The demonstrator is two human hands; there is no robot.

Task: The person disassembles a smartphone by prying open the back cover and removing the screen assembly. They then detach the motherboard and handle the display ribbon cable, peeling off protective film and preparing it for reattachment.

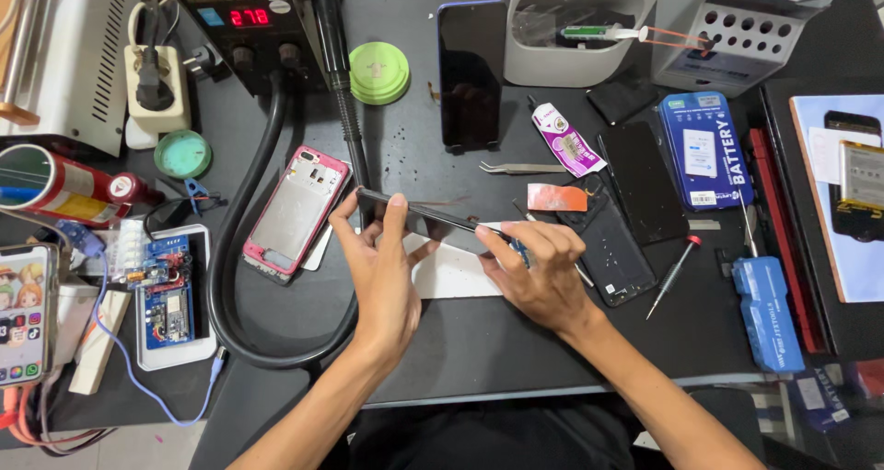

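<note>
phone in hand: i see a dark slim phone (419, 215) held edge-up above the middle of the counter (516, 350), tilted so its long side runs from upper left down to the right.
left hand: my left hand (382, 267) is clamped on the phone's left end, thumb on the near side and fingers wrapped over the top edge.
right hand: my right hand (543, 272) is closed around a small blue-handled tool (521, 252) whose tip meets the phone's right end; i cannot tell how far the tip goes in.
under the hands: a white pad (451, 272) lies flat on the counter just below the phone.
just left: a pink phone frame (296, 210) lies face open, beside a thick black hose (241, 277) that loops around it.
just right: a black back cover (612, 244) and an orange tab (556, 197) lie near my right hand, with a red-capped screwdriver (674, 275) beyond.
farther back: metal tweezers (520, 167), a purple glue tube (566, 139), another dark phone (471, 72) lying flat, and a green round tin (378, 72).
far right: a blue battery box (706, 150) and a blue tool case (766, 312).
far left: a heat station with a red display (249, 19), a circuit board on a white tray (168, 295), and a lit phone (23, 312) at the edge.
</note>
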